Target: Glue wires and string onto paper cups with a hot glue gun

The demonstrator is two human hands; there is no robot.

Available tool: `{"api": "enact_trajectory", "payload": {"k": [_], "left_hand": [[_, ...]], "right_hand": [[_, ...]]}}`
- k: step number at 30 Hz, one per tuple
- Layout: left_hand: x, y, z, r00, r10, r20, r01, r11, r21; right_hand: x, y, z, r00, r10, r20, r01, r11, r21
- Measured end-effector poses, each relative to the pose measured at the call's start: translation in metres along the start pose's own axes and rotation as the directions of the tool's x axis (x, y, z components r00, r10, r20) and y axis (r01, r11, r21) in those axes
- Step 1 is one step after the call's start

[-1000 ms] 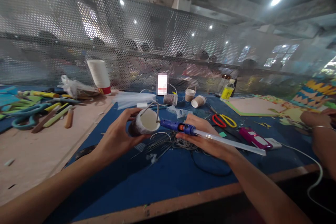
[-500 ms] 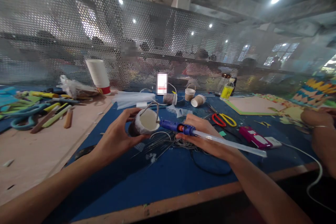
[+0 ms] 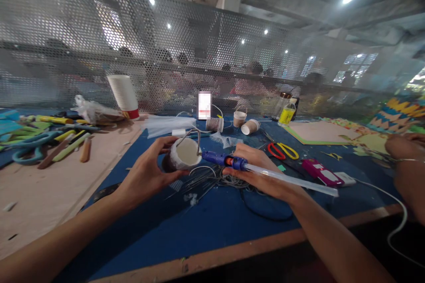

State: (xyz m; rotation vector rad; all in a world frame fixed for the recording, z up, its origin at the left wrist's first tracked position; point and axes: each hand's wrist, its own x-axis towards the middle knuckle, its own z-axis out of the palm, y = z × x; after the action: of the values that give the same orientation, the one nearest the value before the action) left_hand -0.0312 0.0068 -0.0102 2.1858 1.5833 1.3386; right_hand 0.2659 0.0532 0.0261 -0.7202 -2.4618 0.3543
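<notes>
My left hand (image 3: pixel 149 170) is wrapped round a small paper cup (image 3: pixel 186 154), tilted with its open mouth towards me. A bent wire handle (image 3: pixel 198 141) arches over the cup's rim. In my right hand (image 3: pixel 254 168) is a blue hot glue gun (image 3: pixel 219 158), its nozzle at the cup's right rim beside the wire end. A long clear glue stick (image 3: pixel 292 179) sticks out of the gun's back towards the lower right. Beneath both hands, a tangle of thin wire (image 3: pixel 229 179) lies on the blue mat (image 3: pixel 206 234).
Two small cups (image 3: pixel 239 118) and a wire spool (image 3: pixel 214 124) stand behind my hands. To the right lie red-and-yellow-handled scissors (image 3: pixel 282 151) and a magenta device (image 3: pixel 321 172); another person's hand (image 3: pixel 407 152) is beyond. Stacked paper cups (image 3: pixel 122 95) and tools (image 3: pixel 66 146) occupy the left.
</notes>
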Motion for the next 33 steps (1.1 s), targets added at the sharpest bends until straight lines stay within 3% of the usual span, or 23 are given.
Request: {"api": "enact_trajectory", "payload": {"k": [33], "left_hand": [[-0.0001, 0.0034, -0.0019, 1.0, 0.007, 0.003, -0.007, 1.0, 0.02]], "right_hand": [[-0.0012, 0.0012, -0.0023, 1.0, 0.016, 0.006, -0.015, 0.998, -0.064]]}}
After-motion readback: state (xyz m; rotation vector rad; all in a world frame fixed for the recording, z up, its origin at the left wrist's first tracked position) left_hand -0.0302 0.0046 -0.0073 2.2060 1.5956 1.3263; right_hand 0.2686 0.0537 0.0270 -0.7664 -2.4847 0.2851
